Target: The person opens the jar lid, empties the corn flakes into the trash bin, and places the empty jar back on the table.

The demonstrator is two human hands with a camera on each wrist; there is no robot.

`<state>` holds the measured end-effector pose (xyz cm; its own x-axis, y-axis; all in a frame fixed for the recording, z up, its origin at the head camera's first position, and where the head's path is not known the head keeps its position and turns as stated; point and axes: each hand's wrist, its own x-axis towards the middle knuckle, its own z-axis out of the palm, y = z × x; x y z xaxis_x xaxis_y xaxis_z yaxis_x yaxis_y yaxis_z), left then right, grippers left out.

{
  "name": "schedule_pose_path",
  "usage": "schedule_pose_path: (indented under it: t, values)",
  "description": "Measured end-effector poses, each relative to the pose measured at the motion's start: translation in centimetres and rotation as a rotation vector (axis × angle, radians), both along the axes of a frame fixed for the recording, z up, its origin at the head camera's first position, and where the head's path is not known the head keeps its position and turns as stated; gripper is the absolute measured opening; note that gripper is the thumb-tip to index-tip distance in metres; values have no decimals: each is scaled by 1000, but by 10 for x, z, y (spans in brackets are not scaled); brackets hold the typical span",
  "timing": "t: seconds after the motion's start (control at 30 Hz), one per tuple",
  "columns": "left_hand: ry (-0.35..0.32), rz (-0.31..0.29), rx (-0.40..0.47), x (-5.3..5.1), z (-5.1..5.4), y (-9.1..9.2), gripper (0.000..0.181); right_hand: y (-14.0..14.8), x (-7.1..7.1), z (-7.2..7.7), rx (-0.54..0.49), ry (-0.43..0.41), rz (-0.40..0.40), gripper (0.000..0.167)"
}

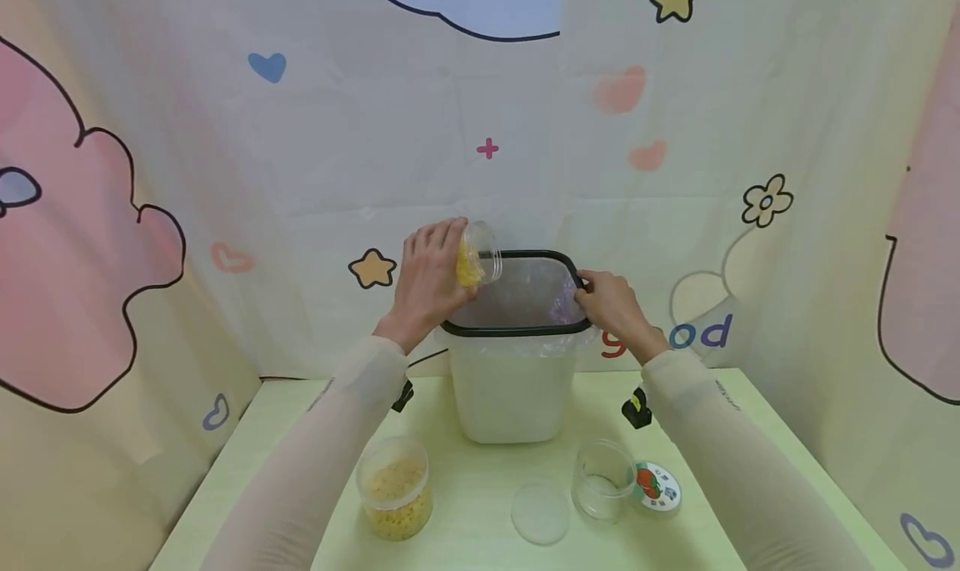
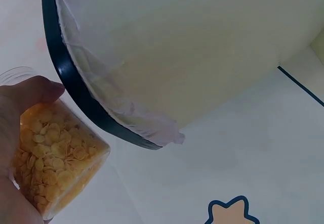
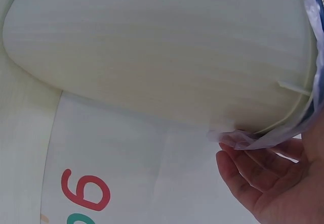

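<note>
Tipped sideways at the left edge of a black-rimmed white wastebasket [image 1: 513, 388], a clear plastic jar [image 1: 486, 244] shows yellow flakes [image 2: 55, 155], the left hand's [image 1: 429, 277] fingers curled around it. The right hand [image 1: 611, 304] pinches the wastebasket's right edge and liner [image 1: 564, 306]. Front-left of the wastebasket, another jar [image 1: 396, 504] stands partly filled.

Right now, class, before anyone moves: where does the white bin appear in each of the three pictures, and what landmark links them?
Head: the white bin is at centre, just below mid-height, its opening up.
Left wrist: it fills the top, from upper left to the right edge, its opening toward the left.
Right wrist: it spans the upper half, its opening at the right edge.
Shared landmark: the plastic liner folded over its rim.
</note>
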<state>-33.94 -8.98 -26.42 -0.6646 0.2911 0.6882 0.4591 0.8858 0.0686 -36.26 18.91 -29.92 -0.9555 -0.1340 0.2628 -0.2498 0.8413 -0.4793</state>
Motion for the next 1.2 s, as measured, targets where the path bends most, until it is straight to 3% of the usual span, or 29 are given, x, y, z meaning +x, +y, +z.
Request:
schedule_pose_path:
  t: [0.73, 1.2]
  values:
    - [46, 60, -151, -13, -1, 7, 86, -2, -1, 0, 4, -13, -19, 50]
    - [81, 88, -252, -15, -2, 10, 84, 0, 1, 0, 4, -15, -29, 49]
